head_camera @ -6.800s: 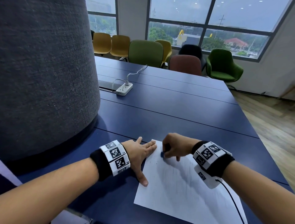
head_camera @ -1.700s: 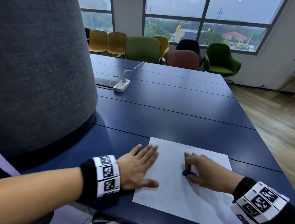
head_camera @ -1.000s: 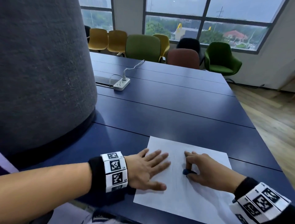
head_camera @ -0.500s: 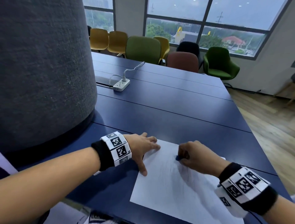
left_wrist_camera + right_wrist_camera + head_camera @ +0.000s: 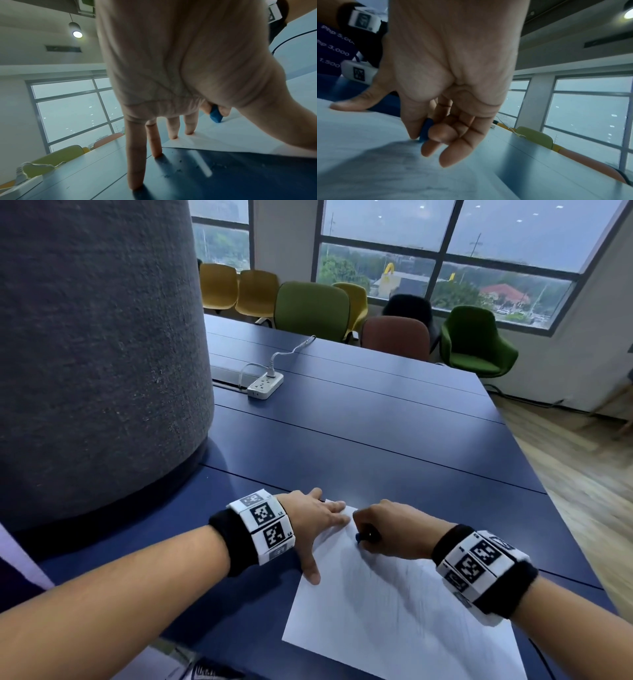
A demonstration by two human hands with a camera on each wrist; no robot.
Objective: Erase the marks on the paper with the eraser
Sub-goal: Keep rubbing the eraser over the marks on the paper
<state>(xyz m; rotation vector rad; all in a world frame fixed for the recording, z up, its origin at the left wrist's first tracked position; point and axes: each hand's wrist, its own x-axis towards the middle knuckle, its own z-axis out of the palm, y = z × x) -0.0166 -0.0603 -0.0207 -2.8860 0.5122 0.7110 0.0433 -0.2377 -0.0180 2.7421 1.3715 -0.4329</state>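
A white sheet of paper [image 5: 394, 618] with faint grey pencil marks lies on the dark blue table [image 5: 359, 440]. My right hand [image 5: 390, 525] pinches a small blue eraser [image 5: 360, 537] between thumb and fingers, its tip down on the sheet near the far left corner. The eraser [image 5: 425, 129] touches the paper [image 5: 368, 169] in the right wrist view. My left hand [image 5: 315, 522] lies flat with straight fingers on the paper's left edge, thumb spread toward me. In the left wrist view two fingers [image 5: 188, 125] press the paper [image 5: 240, 138], the others rest on the table, and the eraser [image 5: 215, 115] shows beyond.
A wide grey felt-covered column [image 5: 96, 354] stands on the table at the left. A white power strip [image 5: 265, 385] with a cable lies farther back. Coloured chairs [image 5: 311, 309] line the far edge under the windows. Eraser crumbs [image 5: 178, 170] speckle the table.
My right hand with the eraser has slid left and away, toward the paper's far left corner. My left hand stays on the paper's left edge.
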